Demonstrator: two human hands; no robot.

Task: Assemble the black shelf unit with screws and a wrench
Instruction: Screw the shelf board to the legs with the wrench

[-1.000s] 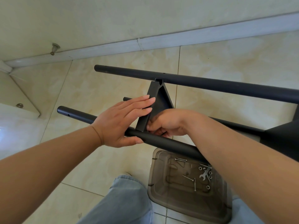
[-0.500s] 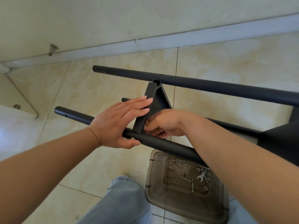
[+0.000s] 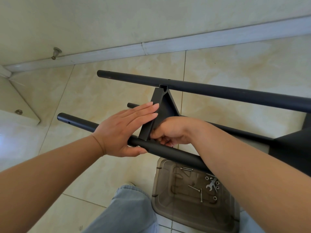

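Hands barely shift from a moment ago: the left hand stays flat against the triangular shelf, thumb under the near pole, while the right hand, fingers curled, works at the joint, probably a screw; wrench lies unused in the tray.

right hand fingertips hidden behind the near pole.
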